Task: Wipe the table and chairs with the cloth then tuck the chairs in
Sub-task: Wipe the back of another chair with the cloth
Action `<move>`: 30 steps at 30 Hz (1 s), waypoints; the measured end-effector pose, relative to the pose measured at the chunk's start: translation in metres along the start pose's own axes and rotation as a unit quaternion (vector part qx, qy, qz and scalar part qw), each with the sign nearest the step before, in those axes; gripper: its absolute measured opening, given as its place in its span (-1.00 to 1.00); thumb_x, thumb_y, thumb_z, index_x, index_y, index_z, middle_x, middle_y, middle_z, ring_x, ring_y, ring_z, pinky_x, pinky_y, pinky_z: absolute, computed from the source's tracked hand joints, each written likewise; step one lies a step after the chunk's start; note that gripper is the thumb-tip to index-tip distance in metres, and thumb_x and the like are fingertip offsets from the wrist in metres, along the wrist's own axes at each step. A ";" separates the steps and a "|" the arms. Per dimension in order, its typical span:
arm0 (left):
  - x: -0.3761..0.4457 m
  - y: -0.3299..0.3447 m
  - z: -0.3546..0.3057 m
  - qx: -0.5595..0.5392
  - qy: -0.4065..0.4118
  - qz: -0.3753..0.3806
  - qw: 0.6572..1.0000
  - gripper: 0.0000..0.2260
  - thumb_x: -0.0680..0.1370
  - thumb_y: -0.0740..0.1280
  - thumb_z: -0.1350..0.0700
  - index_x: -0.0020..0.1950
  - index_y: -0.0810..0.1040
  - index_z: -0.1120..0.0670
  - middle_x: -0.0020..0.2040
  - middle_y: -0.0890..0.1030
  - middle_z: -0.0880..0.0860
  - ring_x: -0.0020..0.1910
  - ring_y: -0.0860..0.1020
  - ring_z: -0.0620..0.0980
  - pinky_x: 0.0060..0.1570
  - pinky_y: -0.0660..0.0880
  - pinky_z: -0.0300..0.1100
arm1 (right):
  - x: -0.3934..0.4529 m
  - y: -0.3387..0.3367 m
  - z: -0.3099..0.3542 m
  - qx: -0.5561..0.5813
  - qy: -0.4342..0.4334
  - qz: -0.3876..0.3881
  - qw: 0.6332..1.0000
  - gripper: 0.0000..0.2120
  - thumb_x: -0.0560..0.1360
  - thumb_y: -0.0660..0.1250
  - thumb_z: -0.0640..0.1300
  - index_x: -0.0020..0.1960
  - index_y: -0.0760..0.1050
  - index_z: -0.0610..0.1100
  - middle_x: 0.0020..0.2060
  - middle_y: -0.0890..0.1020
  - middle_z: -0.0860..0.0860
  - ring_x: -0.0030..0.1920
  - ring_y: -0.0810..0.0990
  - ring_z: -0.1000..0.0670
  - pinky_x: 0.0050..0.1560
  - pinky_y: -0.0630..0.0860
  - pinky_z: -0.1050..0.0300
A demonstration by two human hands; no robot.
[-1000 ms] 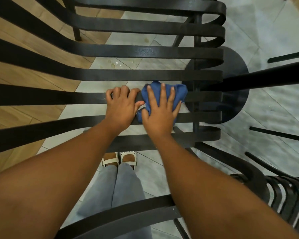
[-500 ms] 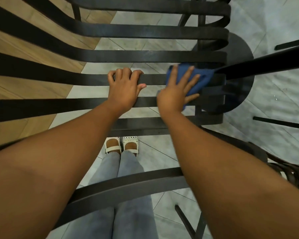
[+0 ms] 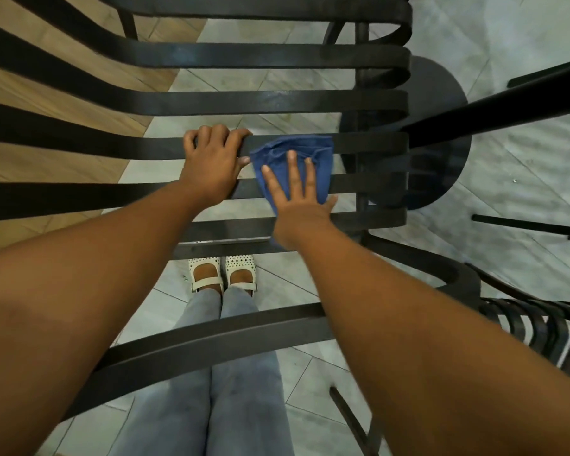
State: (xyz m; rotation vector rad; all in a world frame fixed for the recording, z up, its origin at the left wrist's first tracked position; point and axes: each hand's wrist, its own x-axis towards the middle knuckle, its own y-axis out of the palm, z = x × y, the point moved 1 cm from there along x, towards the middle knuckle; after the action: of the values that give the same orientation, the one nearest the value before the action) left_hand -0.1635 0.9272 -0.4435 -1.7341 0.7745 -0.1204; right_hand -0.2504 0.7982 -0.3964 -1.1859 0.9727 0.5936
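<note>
The right hand (image 3: 298, 189), fingers straight, presses the cloth (image 3: 292, 159) flat on the chair (image 3: 310, 100) slats, back from the slat ends beside the left hand (image 3: 213, 159), which grips a slat; seat wiping continues.

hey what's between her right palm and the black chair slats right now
The head view shows the crumpled blue cloth under the flat right hand, pressed onto the black slatted chair seat.

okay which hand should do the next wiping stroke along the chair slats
Right, most likely. The right hand already lies flat on the blue cloth, pressing it onto the black slats. The left hand grips a slat beside the cloth, its fingers curled over the edge, apparently steadying the chair.
</note>
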 end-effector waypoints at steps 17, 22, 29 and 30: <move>-0.020 -0.035 0.007 -0.287 -0.056 -0.007 0.956 -0.41 0.50 0.33 0.20 0.47 0.19 -0.03 0.36 0.26 0.13 0.34 0.27 0.11 0.32 0.26 -0.04 | -0.001 -0.004 0.039 0.117 0.174 -0.057 0.976 0.07 0.45 0.37 -0.09 0.45 -0.51 -0.04 0.36 -0.52 -0.29 0.34 -0.48 -0.43 0.32 -0.15 -0.46; -0.073 -0.046 0.032 -0.218 -0.105 -0.035 0.970 -0.49 0.43 0.21 0.09 0.39 0.33 0.10 0.26 0.31 0.22 0.23 0.28 0.16 0.17 0.32 -0.03 | -0.014 0.006 0.125 0.109 -0.052 0.053 0.991 0.04 0.46 0.33 0.15 0.47 -0.47 0.01 0.36 -0.56 -0.20 0.31 -0.59 -0.32 0.31 -0.30 -0.44; -0.086 -0.044 0.032 -0.223 -0.058 -0.059 0.971 -0.46 0.50 0.07 -0.14 0.33 0.40 0.17 0.28 0.35 0.22 0.28 0.31 0.15 0.27 0.28 -0.02 | -0.015 -0.024 0.093 0.232 -0.199 -0.003 0.952 -0.48 0.45 0.29 -0.09 0.40 0.31 0.04 0.35 0.42 -0.06 0.37 0.35 -0.15 0.39 0.17 -0.27; -0.089 -0.036 0.027 -0.210 -0.037 -0.030 0.976 -0.41 0.49 0.07 -0.20 0.40 0.34 0.14 0.36 0.29 0.20 0.35 0.26 0.16 0.34 0.20 0.01 | -0.012 -0.029 0.076 0.274 -0.175 -0.066 0.943 -0.55 0.45 0.25 -0.17 0.33 0.42 -0.01 0.24 0.54 -0.06 0.26 0.47 -0.13 0.31 0.34 -0.13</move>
State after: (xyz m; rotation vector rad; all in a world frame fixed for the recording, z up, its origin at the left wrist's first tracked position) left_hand -0.2043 1.0019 -0.3923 -2.1506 0.7271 0.0738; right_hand -0.2089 0.8623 -0.3667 -0.6130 0.6827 0.3723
